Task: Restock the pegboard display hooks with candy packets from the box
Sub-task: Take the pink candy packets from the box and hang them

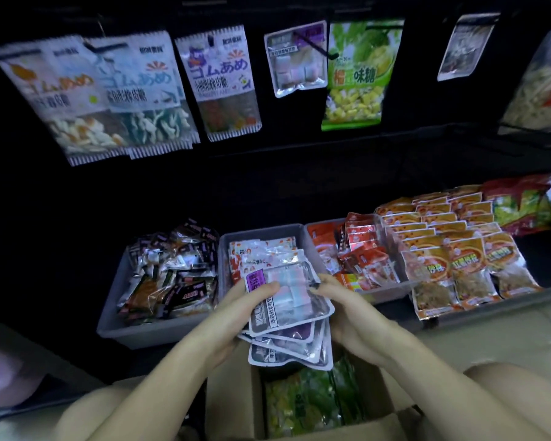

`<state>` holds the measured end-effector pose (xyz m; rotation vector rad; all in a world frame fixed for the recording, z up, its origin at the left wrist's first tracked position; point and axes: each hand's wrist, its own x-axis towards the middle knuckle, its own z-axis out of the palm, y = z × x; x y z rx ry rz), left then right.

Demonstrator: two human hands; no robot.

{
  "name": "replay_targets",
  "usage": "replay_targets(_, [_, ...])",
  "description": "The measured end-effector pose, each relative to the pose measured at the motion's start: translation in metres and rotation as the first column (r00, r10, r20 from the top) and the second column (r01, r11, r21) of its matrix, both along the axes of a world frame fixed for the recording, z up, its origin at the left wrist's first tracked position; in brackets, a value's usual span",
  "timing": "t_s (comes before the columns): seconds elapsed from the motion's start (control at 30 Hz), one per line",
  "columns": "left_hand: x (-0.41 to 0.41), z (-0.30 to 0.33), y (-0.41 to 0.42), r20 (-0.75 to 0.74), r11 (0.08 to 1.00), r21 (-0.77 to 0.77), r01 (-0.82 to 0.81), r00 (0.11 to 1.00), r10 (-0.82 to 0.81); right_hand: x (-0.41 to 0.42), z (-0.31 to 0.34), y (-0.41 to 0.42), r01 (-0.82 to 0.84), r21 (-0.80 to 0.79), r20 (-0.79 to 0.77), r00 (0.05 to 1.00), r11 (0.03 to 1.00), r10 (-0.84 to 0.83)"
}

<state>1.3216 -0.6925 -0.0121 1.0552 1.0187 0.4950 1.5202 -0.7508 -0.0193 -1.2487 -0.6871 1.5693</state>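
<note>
Small snack shop, dimly lit. Candy packets (218,81) hang in a row from pegboard hooks (312,46) on the far dark wall; below, grey bins (159,329) and a shelf of stacked snack bags (452,249) (retail stock, many duplicates).

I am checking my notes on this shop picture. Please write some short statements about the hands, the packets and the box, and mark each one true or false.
1. Both hands hold a stack of packets. True.
2. The cardboard box is closed. False: it is open, with green packets inside.
3. The left hand is open and touches nothing. False: its thumb lies on the top packet.
4. A green packet hangs on the display. True.
5. The right hand grips a hook. False: it holds the stack.
</note>
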Motion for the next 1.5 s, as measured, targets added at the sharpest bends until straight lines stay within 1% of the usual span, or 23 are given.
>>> replay_targets(0.07, [0.000, 0.003, 0.000, 0.005, 0.998, 0.062, -0.021, 1.000, 0.021, -0.001, 0.002, 0.006, 0.009, 0.009, 0.089, 0.996, 1.000, -0.010])
replay_targets(0.1, [0.000, 0.006, -0.001, 0.010, 0.996, 0.083, -0.028, 1.000, 0.027, -0.001, 0.002, 0.006, -0.002, 0.028, 0.082, 0.997, 1.000, 0.000])
replay_targets(0.17, [-0.001, 0.011, -0.001, 0.004, 0.994, 0.107, -0.037, 0.999, 0.036, -0.004, 0.008, -0.002, 0.002, 0.055, 0.010, 1.000, 0.998, -0.003])
replay_targets(0.23, [-0.001, 0.015, -0.001, -0.003, 0.993, 0.105, -0.051, 0.999, 0.051, -0.005, 0.010, -0.008, 0.028, 0.087, 0.010, 1.000, 0.996, -0.029])
replay_targets(0.3, [0.000, 0.014, 0.003, -0.031, 0.997, 0.031, -0.070, 0.997, 0.071, -0.006, 0.007, -0.006, 0.056, 0.090, 0.017, 0.998, 0.994, -0.058])
replay_targets(0.43, [0.001, 0.018, 0.006, 0.009, 0.994, -0.102, -0.035, 0.999, 0.036, -0.010, 0.003, 0.002, 0.185, 0.054, -0.003, 0.983, 0.981, -0.185])
replay_targets(0.53, [-0.003, 0.013, 0.006, 0.024, 0.988, -0.128, 0.084, 0.996, -0.081, -0.014, 0.002, 0.005, 0.275, 0.052, 0.032, 0.960, 0.960, -0.277])
replay_targets(0.6, [-0.004, 0.008, 0.008, 0.025, 0.995, -0.081, 0.060, 0.998, -0.058, -0.016, 0.001, 0.007, 0.279, 0.049, 0.025, 0.960, 0.959, -0.280])
replay_targets(0.67, [-0.003, 0.003, 0.011, 0.006, 0.999, 0.025, 0.035, 0.999, -0.035, -0.016, 0.004, 0.007, 0.263, 0.049, -0.017, 0.965, 0.963, -0.263])
replay_targets(0.73, [-0.003, 0.003, 0.011, -0.013, 0.996, 0.089, 0.020, 1.000, -0.019, -0.014, 0.008, 0.007, 0.250, 0.053, -0.068, 0.967, 0.967, -0.246])
replay_targets(0.77, [-0.003, 0.004, 0.012, -0.019, 0.992, 0.123, 0.014, 1.000, -0.012, -0.013, 0.010, 0.007, 0.234, 0.063, -0.070, 0.971, 0.970, -0.229])
replay_targets(0.87, [-0.001, 0.009, 0.011, -0.049, 0.977, 0.211, 0.000, 0.999, 0.010, -0.009, 0.011, 0.009, 0.199, 0.084, 0.013, 0.980, 0.976, -0.201])
replay_targets(0.93, [-0.002, 0.013, 0.010, -0.071, 0.966, 0.259, 0.001, 0.997, 0.018, -0.006, 0.012, 0.011, 0.217, 0.068, 0.048, 0.974, 0.974, -0.220])
replay_targets(1.07, [-0.004, 0.010, 0.015, -0.103, 0.956, 0.294, -0.004, 0.994, 0.036, -0.002, 0.011, 0.015, 0.264, 0.057, 0.112, 0.957, 0.963, -0.269])
replay_targets(1.2, [-0.004, 0.009, 0.018, -0.109, 0.953, 0.301, -0.004, 0.993, 0.038, 0.001, 0.014, 0.015, 0.269, 0.072, 0.220, 0.935, 0.960, -0.279])
replay_targets(1.27, [-0.005, 0.006, 0.019, -0.104, 0.952, 0.306, -0.006, 0.994, 0.040, 0.004, 0.014, 0.017, 0.290, 0.070, 0.239, 0.924, 0.954, -0.298])
replay_targets(1.33, [-0.005, 0.004, 0.020, -0.089, 0.953, 0.303, -0.012, 0.995, 0.041, 0.006, 0.013, 0.018, 0.297, 0.044, 0.210, 0.930, 0.954, -0.300])
replay_targets(1.4, [-0.003, 0.006, 0.020, -0.068, 0.948, 0.317, -0.019, 0.997, 0.043, 0.006, 0.012, 0.019, 0.295, 0.023, 0.151, 0.943, 0.955, -0.295])
replay_targets(1.5, [-0.001, 0.007, 0.023, -0.053, 0.950, 0.307, -0.056, 0.996, 0.076, 0.007, 0.012, 0.018, 0.319, 0.029, 0.099, 0.942, 0.947, -0.321])
